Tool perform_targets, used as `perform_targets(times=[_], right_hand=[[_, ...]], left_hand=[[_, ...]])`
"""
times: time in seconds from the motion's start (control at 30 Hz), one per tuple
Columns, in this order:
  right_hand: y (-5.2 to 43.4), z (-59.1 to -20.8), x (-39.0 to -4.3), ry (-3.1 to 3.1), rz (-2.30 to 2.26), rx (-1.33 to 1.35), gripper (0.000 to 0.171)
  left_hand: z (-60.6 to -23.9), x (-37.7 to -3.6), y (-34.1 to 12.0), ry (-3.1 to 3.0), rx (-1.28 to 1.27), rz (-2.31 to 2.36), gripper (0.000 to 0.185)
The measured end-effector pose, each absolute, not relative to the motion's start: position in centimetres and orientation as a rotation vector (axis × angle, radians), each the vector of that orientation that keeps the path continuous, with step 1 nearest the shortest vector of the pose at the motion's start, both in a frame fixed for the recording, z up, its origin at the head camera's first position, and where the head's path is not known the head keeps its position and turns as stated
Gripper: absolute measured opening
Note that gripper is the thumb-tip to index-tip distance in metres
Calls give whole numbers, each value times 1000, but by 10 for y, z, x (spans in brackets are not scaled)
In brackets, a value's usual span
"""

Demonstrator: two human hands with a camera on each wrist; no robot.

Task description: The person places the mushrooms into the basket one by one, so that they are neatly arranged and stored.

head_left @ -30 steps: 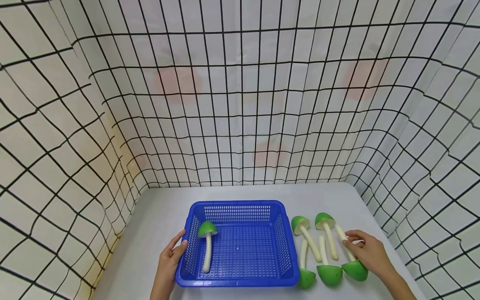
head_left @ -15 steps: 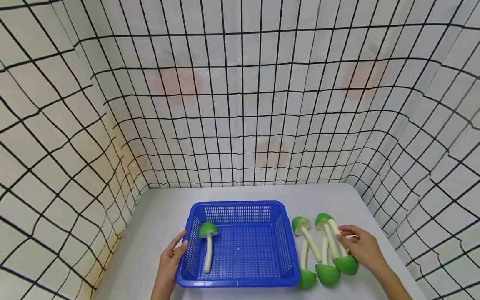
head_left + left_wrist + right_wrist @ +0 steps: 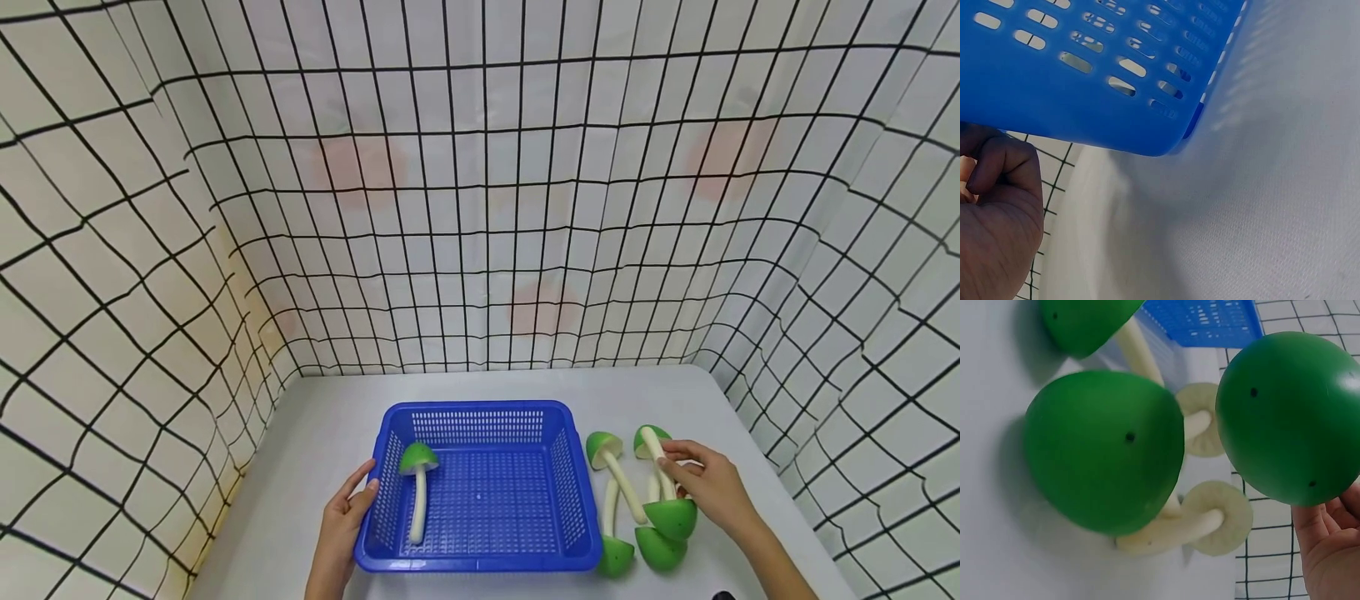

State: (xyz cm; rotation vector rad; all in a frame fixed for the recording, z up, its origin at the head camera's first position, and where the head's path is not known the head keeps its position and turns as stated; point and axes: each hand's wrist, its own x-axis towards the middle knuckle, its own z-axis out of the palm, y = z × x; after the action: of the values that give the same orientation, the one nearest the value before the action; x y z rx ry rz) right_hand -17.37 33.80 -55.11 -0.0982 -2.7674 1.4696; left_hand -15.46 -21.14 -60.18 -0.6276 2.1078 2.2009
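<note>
Right hand (image 3: 705, 483) pinches a green-domed, pale-stemmed mushroom (image 3: 671, 517), its stem pointing away from the person; a blue perforated plastic basket (image 3: 480, 565) lies leftward, its left rim apparently gripped by the left hand (image 3: 341, 517).

A basket (image 3: 477, 566) is sitting on the table (image 3: 615, 387); one mushroom (image 3: 419, 500) is lying inside, along its left wall. The left hand (image 3: 342, 517) is touching the left rim. Between basket and the table's right edge four mushrooms (image 3: 624, 486) are lying, two caps toward the far edge; the right hand (image 3: 711, 487) is holding another mushroom (image 3: 672, 519) over two of them.
</note>
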Motion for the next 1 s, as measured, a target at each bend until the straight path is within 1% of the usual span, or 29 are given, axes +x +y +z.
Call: perform_targets(times=[0.2, 0.37, 0.57, 0.83, 1.0], right_hand=[[327, -546, -182, -2738, 1567, -103, 56], [321, -545, -182, -2724, 1620, -133, 57], [313, -548, -182, -2697, 1676, -105, 56], [297, -543, -185, -2635, 1742, -64, 53], [285, -540, -187, -2606, 1814, -88, 52]], left_hand=[[-599, -158, -211, 2095, -627, 2226, 57], [-599, -159, -210, 2104, -604, 2215, 57], [-602, -153, -212, 2067, -621, 2212, 64], [-603, -151, -213, 2047, -621, 2229, 64], [-601, -153, -211, 2067, -611, 2226, 65]])
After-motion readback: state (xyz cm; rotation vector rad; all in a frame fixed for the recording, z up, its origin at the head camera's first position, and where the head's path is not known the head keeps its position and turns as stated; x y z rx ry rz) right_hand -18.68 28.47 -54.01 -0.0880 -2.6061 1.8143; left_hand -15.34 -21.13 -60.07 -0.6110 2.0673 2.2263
